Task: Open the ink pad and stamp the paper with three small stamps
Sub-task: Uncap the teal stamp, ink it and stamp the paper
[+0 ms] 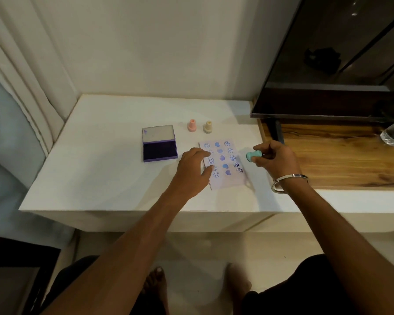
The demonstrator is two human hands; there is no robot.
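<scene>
Left hand (192,165) flat, fingers spread, pinning paper (223,163) | right hand (274,159) pinching teal stamp (253,155), face sideways — turn it down, press squarely, lift straight.

There are no words or numbers to read. The paper (223,163) in the middle only has stamped smiley faces and hearts.

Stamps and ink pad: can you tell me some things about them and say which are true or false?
1. The ink pad is open. True.
2. The right hand holds a pink stamp. False: it holds the teal stamp.
3. The pink stamp and yellow stamp stand on the table. True.
4. The paper is blank. False: it has rows of blue prints.
5. The left hand rests on the paper. True.
</scene>
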